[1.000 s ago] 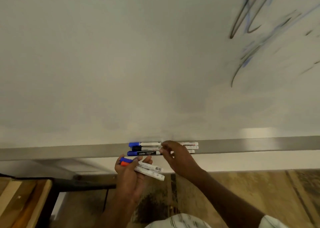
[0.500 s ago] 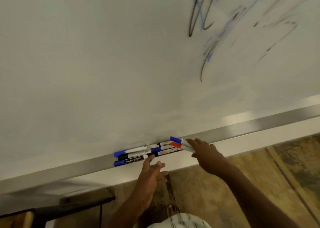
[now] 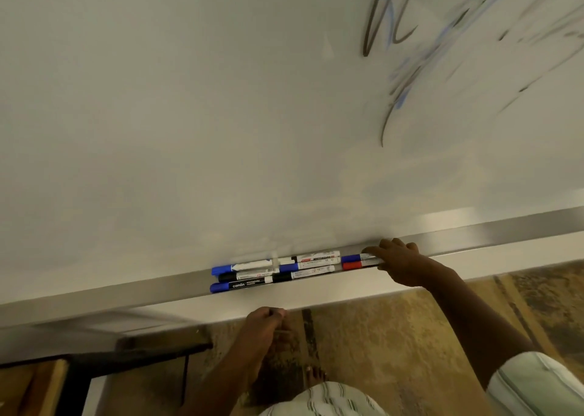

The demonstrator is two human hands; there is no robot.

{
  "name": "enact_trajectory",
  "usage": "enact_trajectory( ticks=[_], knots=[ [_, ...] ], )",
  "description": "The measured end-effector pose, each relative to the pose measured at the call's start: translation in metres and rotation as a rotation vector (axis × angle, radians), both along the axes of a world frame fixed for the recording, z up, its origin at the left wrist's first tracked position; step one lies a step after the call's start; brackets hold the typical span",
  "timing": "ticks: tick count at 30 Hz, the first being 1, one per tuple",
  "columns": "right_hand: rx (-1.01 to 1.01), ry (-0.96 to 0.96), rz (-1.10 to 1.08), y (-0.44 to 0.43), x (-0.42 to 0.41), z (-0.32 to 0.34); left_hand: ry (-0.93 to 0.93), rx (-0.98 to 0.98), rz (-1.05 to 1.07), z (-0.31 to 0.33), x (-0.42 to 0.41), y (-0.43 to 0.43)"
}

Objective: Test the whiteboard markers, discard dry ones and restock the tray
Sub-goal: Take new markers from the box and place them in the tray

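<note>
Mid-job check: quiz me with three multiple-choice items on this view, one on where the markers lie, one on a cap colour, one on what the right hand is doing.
1. Where do the markers lie?
A. floor
B. tray under the whiteboard
C. left hand

2. Cap colour of the marker nearest the right hand, front row?
A. green
B. yellow
C. red

3. The right hand is:
A. resting on the marker ends in the tray
B. writing on the board
C. hanging at the side

Answers: 1 B, they lie in rows along the metal ledge; 2 C, a red cap shows beside the fingers; 3 A, fingers cover the rightmost markers.
</note>
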State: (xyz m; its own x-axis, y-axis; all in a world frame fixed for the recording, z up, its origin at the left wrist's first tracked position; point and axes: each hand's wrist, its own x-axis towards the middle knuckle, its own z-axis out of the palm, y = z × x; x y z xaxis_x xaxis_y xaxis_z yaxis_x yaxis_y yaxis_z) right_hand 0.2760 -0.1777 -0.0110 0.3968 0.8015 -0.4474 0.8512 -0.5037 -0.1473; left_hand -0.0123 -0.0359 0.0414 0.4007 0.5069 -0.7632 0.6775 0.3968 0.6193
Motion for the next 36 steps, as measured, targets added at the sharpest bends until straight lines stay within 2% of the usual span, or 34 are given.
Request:
enact_trajectory(
  ticks=[7, 12, 14, 17, 20, 22, 24, 26, 28, 31, 36],
  knots=[
    [0.141, -0.009, -0.043, -0.004, -0.013, -0.013, 0.064, -0.010, -0.016, -0.009, -0.005, 0.006],
    [0.386, -0.054, -0.320, -0.014, -0.025, -0.022, 0.036, 0.003, 0.047, -0.011, -0.013, 0.003],
    [0.415, -0.061, -0.405, -0.014, -0.030, -0.024, 0.037, -0.003, 0.046, -0.012, -0.016, 0.002],
    [0.398, -0.079, -0.410, -0.011, -0.036, -0.026, 0.044, -0.036, 0.044, -0.012, -0.017, 0.004],
    [0.387, -0.077, -0.418, -0.003, -0.042, -0.025, -0.021, -0.116, -0.081, -0.014, -0.021, 0.007],
    [0.401, -0.118, -0.458, -0.001, -0.045, -0.022, 0.013, -0.063, -0.022, -0.015, -0.026, 0.004],
    [0.452, -0.161, -0.506, 0.002, -0.049, -0.016, 0.057, -0.069, 0.030, -0.018, -0.034, 0.008],
    [0.545, -0.187, -0.533, 0.006, -0.056, -0.007, 0.063, -0.116, -0.026, -0.022, -0.043, 0.014],
    [0.635, -0.169, -0.491, 0.018, -0.071, 0.002, 0.067, -0.120, 0.037, -0.030, -0.059, 0.016],
    [0.737, -0.092, -0.311, 0.040, -0.105, 0.012, 0.106, -0.068, 0.157, -0.040, -0.077, 0.007],
    [0.751, 0.070, 0.028, 0.081, -0.190, 0.013, 0.110, 0.001, 0.305, -0.056, -0.129, 0.002]
  ],
)
